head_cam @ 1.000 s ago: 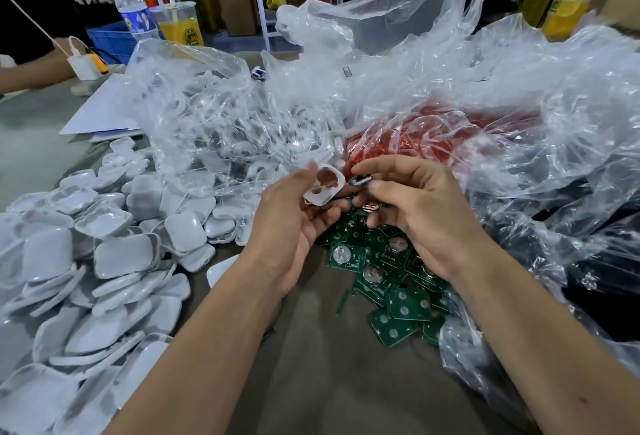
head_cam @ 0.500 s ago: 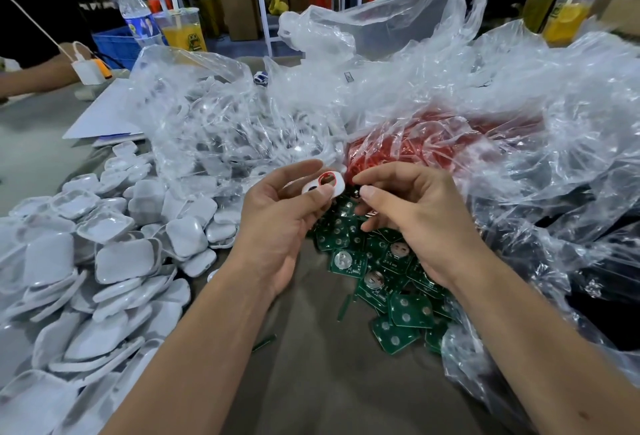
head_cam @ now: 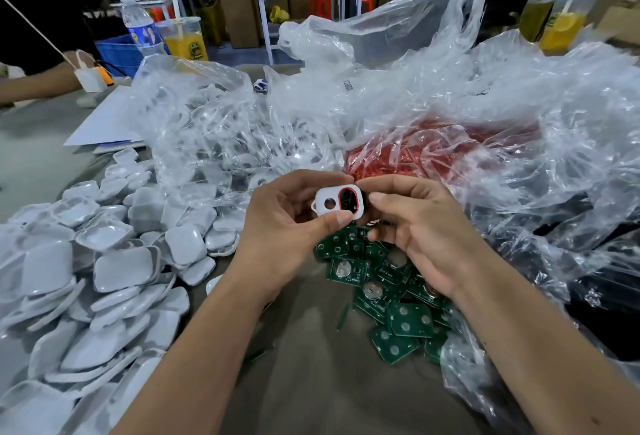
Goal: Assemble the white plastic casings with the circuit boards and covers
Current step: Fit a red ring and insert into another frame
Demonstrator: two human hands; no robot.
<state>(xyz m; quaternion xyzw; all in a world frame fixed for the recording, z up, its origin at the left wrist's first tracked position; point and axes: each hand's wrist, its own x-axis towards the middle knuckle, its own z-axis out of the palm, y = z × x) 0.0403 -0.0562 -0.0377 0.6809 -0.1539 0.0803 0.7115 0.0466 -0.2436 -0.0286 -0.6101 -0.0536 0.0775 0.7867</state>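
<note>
While the left hand (head_cam: 291, 223) pinches the white casing (head_cam: 339, 202), the right hand's (head_cam: 419, 226) curled fingertips touch its right edge.

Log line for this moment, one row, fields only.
left hand: grips white casing | right hand: pinches casing's right end | casing: red-rimmed opening visible | circuit boards: piled below hands | step: assembling

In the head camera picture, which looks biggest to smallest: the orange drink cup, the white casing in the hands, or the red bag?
1. Red bag.
2 and 3. Orange drink cup and white casing look about alike; the cup stands farther away, so no sure ranking.
</note>
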